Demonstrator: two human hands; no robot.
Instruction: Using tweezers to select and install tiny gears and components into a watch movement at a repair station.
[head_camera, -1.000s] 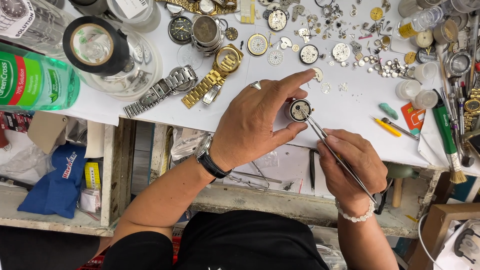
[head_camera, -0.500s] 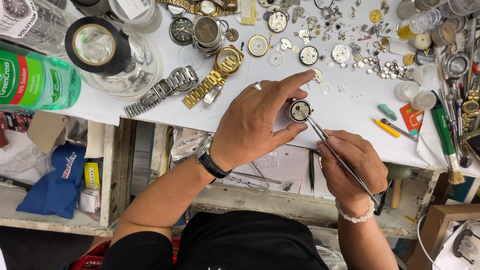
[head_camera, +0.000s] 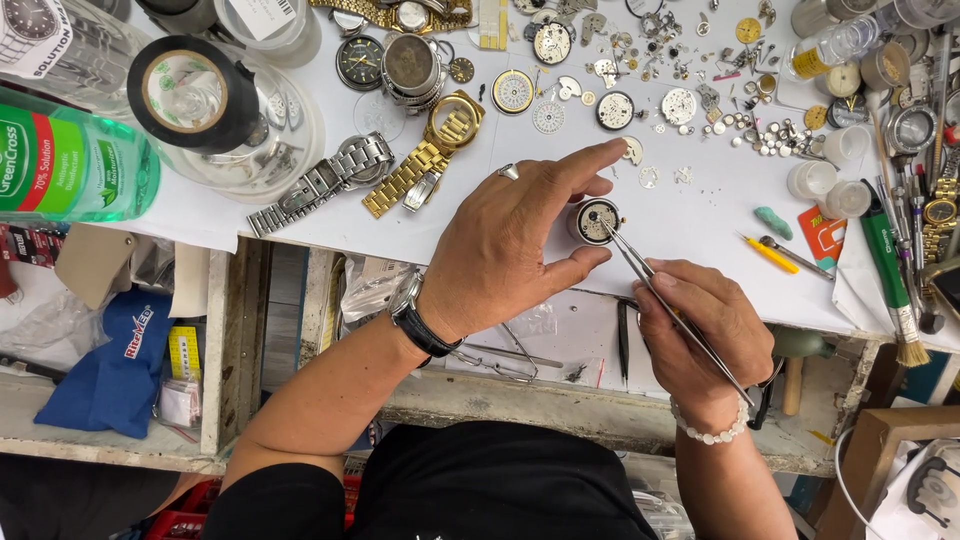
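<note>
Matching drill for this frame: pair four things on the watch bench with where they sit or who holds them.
Things:
1. watch movement
2. tweezers
3. gold watch
4. green bottle

Places or states:
A. lying on its side at the far left
B. pinched between left hand finger and thumb
C. on the white sheet beside a steel watch
D. held in right hand, tips at the movement

Pairs: 1-B, 2-D, 3-C, 4-A
</note>
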